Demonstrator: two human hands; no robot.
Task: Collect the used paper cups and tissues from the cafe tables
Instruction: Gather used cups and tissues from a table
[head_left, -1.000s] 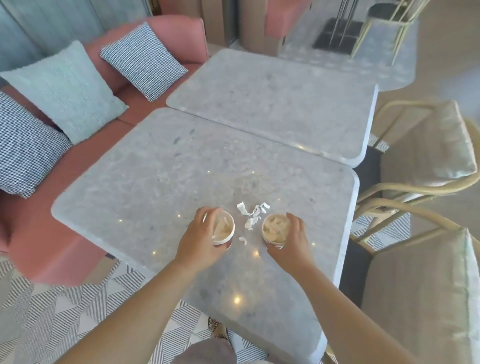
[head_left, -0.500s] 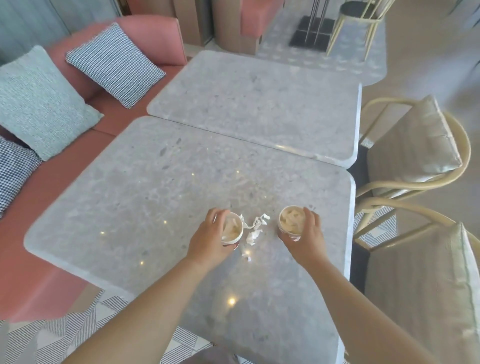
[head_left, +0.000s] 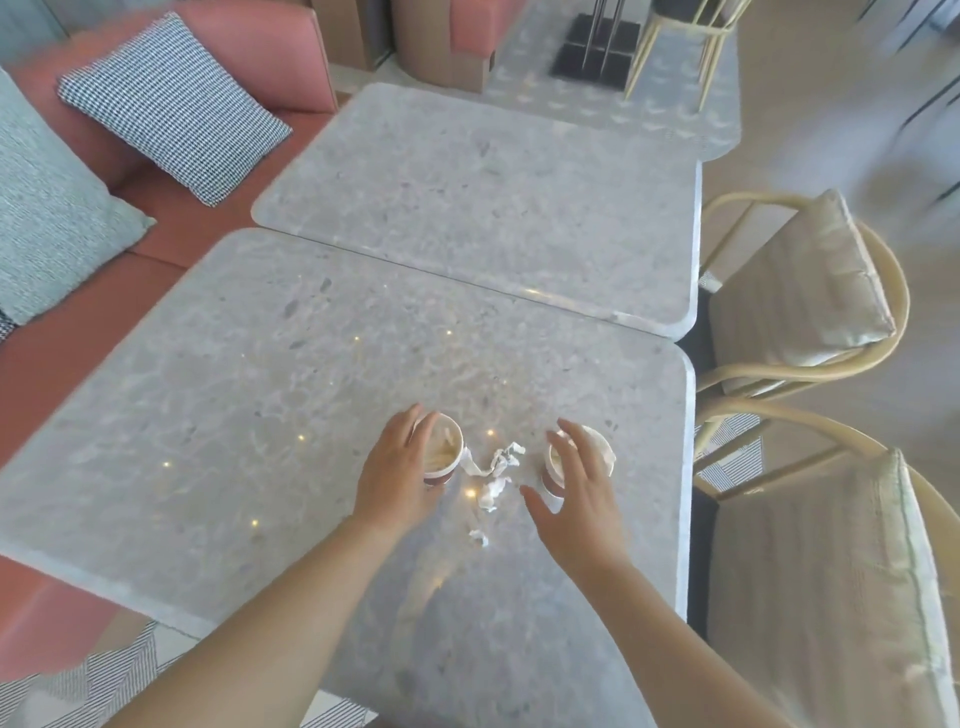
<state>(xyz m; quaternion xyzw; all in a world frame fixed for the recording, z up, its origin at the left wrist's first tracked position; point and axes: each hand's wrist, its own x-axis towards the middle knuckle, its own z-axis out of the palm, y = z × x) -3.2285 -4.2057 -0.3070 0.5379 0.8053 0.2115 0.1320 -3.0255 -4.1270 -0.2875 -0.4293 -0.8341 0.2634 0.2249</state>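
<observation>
My left hand (head_left: 397, 480) is curled round the left paper cup (head_left: 444, 454), standing on the near grey table (head_left: 234, 415). The print on its dark red lower band is too small to read. Torn tissue scraps (head_left: 493, 470) lie at its 3 o'clock. Further right stands the right paper cup (head_left: 600, 449). My right hand (head_left: 582, 499) is over it with fingers straight and spread; I cannot tell whether they touch it.

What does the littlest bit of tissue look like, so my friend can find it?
Find the near grey table, then the left cup and right cup standing on it. A long twisted tissue lies between them. The scrap lies alone, closer to the table's near edge than the rest, and it is the smallest white bit.
</observation>
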